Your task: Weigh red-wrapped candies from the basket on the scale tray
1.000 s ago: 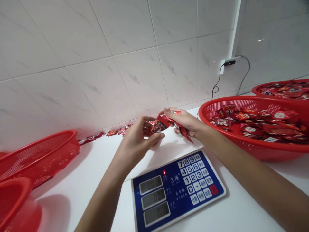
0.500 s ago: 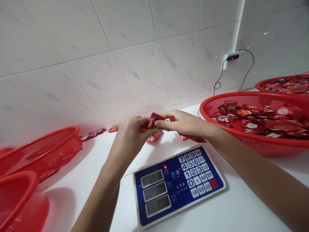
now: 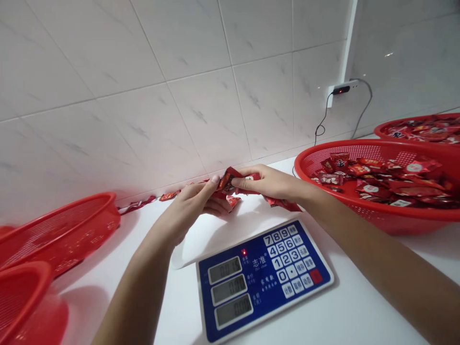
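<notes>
Small red snack packets (image 3: pixel 230 179) are bunched between my two hands above the white pan (image 3: pixel 196 242) of a weighing scale. My right hand (image 3: pixel 264 184) grips the bunch from the right, thumb on top. At its left side, my left hand (image 3: pixel 196 199) closes on the packets, thumb above and fingers curled beneath; part of the bunch is hidden by the fingers. Another red packet (image 3: pixel 234 203) shows just under my left fingers. More red wrapping (image 3: pixel 282 203) sticks out below my right hand. The scale's blue keypad panel (image 3: pixel 264 278) faces me, its displays lit.
On the right stands a red basket (image 3: pixel 359 206) of snack packets, with a second filled basket (image 3: pixel 381 128) behind it. Two red baskets (image 3: pixel 115 203) (image 3: pixel 46 278) are at the left. Loose packets (image 3: pixel 138 205) lie along the tiled wall. A cable (image 3: pixel 321 129) hangs from a socket.
My left hand has turned and shifted slightly left, its thumb drawn back along the packets and its fingers now underneath. My right hand keeps its grip. The view has tilted slightly.
</notes>
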Available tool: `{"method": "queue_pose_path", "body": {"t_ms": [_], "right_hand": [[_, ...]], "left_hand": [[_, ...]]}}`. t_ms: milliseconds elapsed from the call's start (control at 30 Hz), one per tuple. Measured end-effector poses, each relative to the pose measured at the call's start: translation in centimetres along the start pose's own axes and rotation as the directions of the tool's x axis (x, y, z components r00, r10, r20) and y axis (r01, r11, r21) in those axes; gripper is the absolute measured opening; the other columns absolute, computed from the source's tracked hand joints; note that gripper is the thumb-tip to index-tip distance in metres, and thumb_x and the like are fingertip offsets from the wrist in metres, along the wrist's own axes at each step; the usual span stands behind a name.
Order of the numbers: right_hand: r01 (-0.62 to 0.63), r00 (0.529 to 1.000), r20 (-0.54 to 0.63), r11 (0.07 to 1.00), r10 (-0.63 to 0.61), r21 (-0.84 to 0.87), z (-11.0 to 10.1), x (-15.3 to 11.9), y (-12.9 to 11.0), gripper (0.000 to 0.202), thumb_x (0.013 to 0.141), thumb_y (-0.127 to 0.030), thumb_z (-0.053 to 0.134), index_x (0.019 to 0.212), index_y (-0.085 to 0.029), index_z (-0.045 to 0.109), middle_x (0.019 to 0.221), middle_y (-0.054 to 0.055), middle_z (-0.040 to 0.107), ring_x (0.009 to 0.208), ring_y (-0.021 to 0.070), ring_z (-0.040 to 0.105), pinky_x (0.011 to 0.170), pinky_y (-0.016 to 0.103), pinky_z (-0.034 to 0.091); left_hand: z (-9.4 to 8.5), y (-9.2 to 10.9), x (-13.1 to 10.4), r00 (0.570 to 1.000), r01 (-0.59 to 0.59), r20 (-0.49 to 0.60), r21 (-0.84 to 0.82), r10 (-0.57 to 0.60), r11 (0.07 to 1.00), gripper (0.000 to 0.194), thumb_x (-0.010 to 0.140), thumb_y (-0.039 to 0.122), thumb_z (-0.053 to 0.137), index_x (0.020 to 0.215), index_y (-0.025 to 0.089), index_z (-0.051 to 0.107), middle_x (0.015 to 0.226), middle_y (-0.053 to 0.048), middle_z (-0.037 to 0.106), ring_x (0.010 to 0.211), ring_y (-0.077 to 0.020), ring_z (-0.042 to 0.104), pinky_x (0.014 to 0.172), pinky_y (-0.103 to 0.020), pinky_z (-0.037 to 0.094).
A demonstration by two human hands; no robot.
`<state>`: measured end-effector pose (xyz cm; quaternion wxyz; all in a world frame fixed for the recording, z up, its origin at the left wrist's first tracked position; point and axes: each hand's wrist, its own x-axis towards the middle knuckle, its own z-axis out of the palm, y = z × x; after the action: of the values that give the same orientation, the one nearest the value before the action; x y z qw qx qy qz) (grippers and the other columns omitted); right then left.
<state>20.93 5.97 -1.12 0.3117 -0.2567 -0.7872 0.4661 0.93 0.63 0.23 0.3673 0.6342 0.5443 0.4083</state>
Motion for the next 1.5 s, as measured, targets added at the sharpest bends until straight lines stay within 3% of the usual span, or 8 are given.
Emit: {"method": "queue_pose_path", "body": {"t_ms": [200, 400, 600, 933, 1167, 1267, 1367, 1500], "right_hand": [[-0.166, 0.986, -0.009, 0.984, 0.167, 0.057, -1.3, -0.3, 0.2, 0.054, 0.088, -0.070, 0.053, 0.087, -0.018, 0.069, 0.077, 0.003, 0.058, 0.050, 0.0068, 0.036, 0.042, 0.021, 0.028], [-0.182, 0.983, 0.015, 0.978, 0.184, -0.098, -0.9, -0.5, -0.2, 0.035, 0.090, -0.055, 0.061, 0.090, -0.021, 0.067, 0.070, -0.002, 0.053, 0.044, 0.0048, 0.032, 0.039, 0.020, 0.023], [-0.182, 0.983, 0.000, 0.963, 0.185, -0.197, -0.8, -0.4, 0.1, 0.034, 0.094, -0.051, 0.055, 0.084, -0.019, 0.063, 0.077, 0.000, 0.059, 0.041, 0.0034, 0.032, 0.036, 0.021, 0.023], [-0.182, 0.983, -0.041, 0.937, 0.178, -0.297, -0.4, -0.1, -0.2, 0.030, 0.092, -0.046, 0.059, 0.081, -0.019, 0.061, 0.059, -0.005, 0.047, 0.037, 0.0027, 0.033, 0.039, 0.020, 0.026], [-0.226, 0.974, -0.060, 0.924, 0.218, -0.308, -0.4, -0.2, -0.1, 0.037, 0.088, -0.054, 0.062, 0.077, -0.018, 0.063, 0.049, -0.006, 0.038, 0.034, 0.0041, 0.029, 0.039, 0.022, 0.023], [-0.230, 0.973, -0.069, 0.930, 0.220, -0.286, -1.0, -0.2, 0.0, 0.035, 0.088, -0.053, 0.062, 0.086, -0.019, 0.070, 0.050, -0.006, 0.039, 0.036, 0.0047, 0.028, 0.038, 0.023, 0.021], [-0.241, 0.963, -0.174, 0.945, 0.206, -0.220, -1.8, -0.1, 0.2, 0.033, 0.090, -0.044, 0.062, 0.112, -0.021, 0.072, 0.055, -0.005, 0.043, 0.038, 0.0056, 0.030, 0.038, 0.023, 0.020], [-0.244, 0.954, -0.182, 0.970, 0.238, -0.011, -2.5, 0.0, 0.0, 0.043, 0.092, -0.028, 0.058, 0.134, -0.024, 0.062, 0.066, -0.003, 0.050, 0.040, 0.0059, 0.031, 0.036, 0.023, 0.022]], "left_hand": [[0.0, -0.5, 0.1, 0.974, -0.166, -0.134, 0.115, 0.181, 0.979, 0.040, 0.075, 0.050, 0.078, 0.098, 0.018, 0.067, 0.092, -0.007, 0.074, 0.091, -0.0229, 0.070, 0.079, -0.033, 0.054], [1.0, -1.1, 0.1, 0.982, -0.185, 0.032, 0.053, 0.184, 0.981, 0.029, 0.075, 0.034, 0.077, 0.093, 0.020, 0.058, 0.093, -0.005, 0.074, 0.089, -0.0222, 0.071, 0.073, -0.032, 0.054], [1.2, -1.5, 0.3, 0.990, -0.140, 0.033, 0.069, 0.138, 0.988, 0.031, 0.073, 0.034, 0.078, 0.093, 0.021, 0.057, 0.088, -0.005, 0.075, 0.083, -0.0225, 0.071, 0.067, -0.031, 0.053], [0.1, -0.6, 0.1, 0.990, -0.119, -0.037, 0.266, 0.134, 0.957, 0.048, 0.082, 0.062, 0.064, 0.101, 0.018, 0.067, 0.098, -0.011, 0.076, 0.090, -0.0270, 0.070, 0.078, -0.039, 0.051], [0.2, -1.3, 0.3, 0.996, -0.088, 0.004, 0.237, 0.090, 0.968, 0.035, 0.075, 0.047, 0.072, 0.094, 0.020, 0.061, 0.095, -0.011, 0.077, 0.090, -0.0288, 0.073, 0.076, -0.041, 0.054], [1.2, -1.4, 0.4, 0.989, -0.117, -0.063, 0.232, 0.135, 0.966, 0.029, 0.076, 0.044, 0.070, 0.090, 0.021, 0.060, 0.088, -0.009, 0.077, 0.084, -0.0273, 0.073, 0.072, -0.039, 0.053], [2.2, -1.7, 0.6, 0.984, -0.112, -0.100, 0.300, 0.148, 0.947, 0.025, 0.077, 0.042, 0.068, 0.089, 0.021, 0.061, 0.085, -0.007, 0.075, 0.079, -0.0262, 0.071, 0.068, -0.037, 0.052], [2.4, -2.3, 0.8, 0.971, -0.102, -0.139, 0.498, 0.195, 0.861, 0.022, 0.078, 0.036, 0.067, 0.095, 0.022, 0.067, 0.099, -0.008, 0.073, 0.095, -0.0288, 0.068, 0.081, -0.043, 0.051]]}}
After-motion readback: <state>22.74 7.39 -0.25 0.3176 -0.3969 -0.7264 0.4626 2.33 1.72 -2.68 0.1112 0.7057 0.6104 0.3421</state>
